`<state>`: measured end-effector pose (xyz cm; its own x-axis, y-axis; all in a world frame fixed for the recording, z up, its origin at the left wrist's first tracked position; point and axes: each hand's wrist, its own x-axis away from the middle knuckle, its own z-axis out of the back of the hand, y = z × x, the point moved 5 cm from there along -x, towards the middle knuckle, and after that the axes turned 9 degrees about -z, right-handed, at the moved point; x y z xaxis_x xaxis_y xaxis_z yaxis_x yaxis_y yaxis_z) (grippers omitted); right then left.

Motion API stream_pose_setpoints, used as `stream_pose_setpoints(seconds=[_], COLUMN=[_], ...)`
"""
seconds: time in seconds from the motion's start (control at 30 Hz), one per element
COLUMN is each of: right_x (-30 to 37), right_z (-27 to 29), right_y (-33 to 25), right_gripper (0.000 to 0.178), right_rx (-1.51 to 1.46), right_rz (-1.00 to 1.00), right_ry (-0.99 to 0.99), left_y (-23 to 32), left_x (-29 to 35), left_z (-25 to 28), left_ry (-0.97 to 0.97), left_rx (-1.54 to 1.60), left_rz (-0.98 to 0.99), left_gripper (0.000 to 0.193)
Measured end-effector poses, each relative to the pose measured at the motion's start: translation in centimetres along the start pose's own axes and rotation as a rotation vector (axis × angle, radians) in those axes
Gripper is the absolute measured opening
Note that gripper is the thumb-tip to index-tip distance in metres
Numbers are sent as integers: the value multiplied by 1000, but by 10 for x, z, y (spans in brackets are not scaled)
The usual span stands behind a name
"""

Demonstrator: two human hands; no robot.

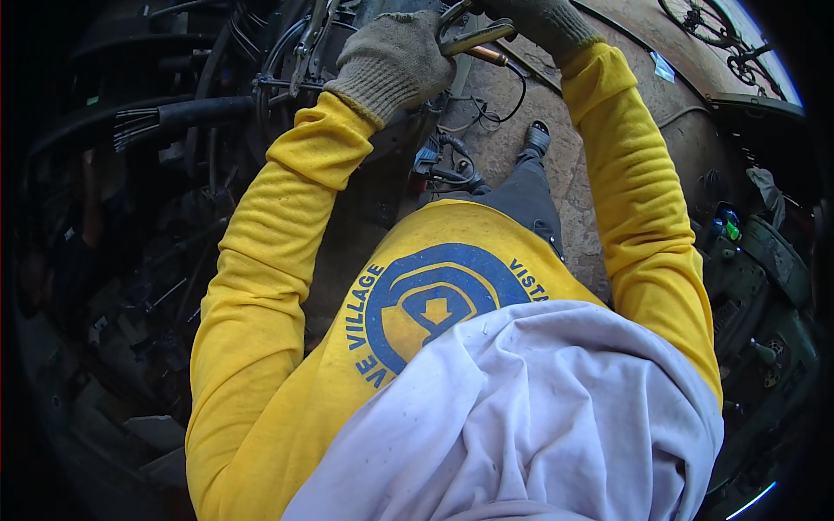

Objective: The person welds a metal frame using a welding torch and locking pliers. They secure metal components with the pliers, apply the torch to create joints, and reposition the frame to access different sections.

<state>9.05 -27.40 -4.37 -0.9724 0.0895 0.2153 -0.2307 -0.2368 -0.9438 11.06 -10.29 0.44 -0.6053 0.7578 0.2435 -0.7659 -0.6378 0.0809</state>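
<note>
My left hand (395, 59), in a grey knit glove, is closed at the upper edge of the view. A worn plier-like metal tool (478, 39) comes out of its fist, with two arms spread apart. My right hand (549, 24), gloved alike, is by the tool's far end. Its fingers are mostly hidden or cut off by the upper edge. Just below the tool shows a copper-coloured cylinder (489, 56), with a thin black cable (523, 87) curving down from it. What that cylinder belongs to is not clear.
Dark metal framework and a cut black cable bundle (187, 113) with bare strand ends crowd the left. A bicycle (708, 26) is at the upper right. Green metal machinery (769, 304) lines the right side. My sandalled foot (538, 137) rests on the stained concrete floor (573, 191).
</note>
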Motion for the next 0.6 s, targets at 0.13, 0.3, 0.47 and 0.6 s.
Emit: stream_pose_setpoints(seconds=[0.13,0.3,0.47,0.6], right_x=[2,1,39,38], right_z=[-2,-3,-30,-51], right_y=[0,6,20,19], right_gripper=[38,32,72,96], right_rx=[56,72,-605,-928], right_rz=[170,234,470,578], right_ry=[73,33,64,-112], left_y=[-8,1,-4,7], left_x=[0,2,13,11], left_z=[-6,5,-3,6], left_ry=[33,-6,200,194], left_rx=[-8,5,-8,22], left_rz=[-26,-25,-123,-140], left_gripper=[47,40,30,32])
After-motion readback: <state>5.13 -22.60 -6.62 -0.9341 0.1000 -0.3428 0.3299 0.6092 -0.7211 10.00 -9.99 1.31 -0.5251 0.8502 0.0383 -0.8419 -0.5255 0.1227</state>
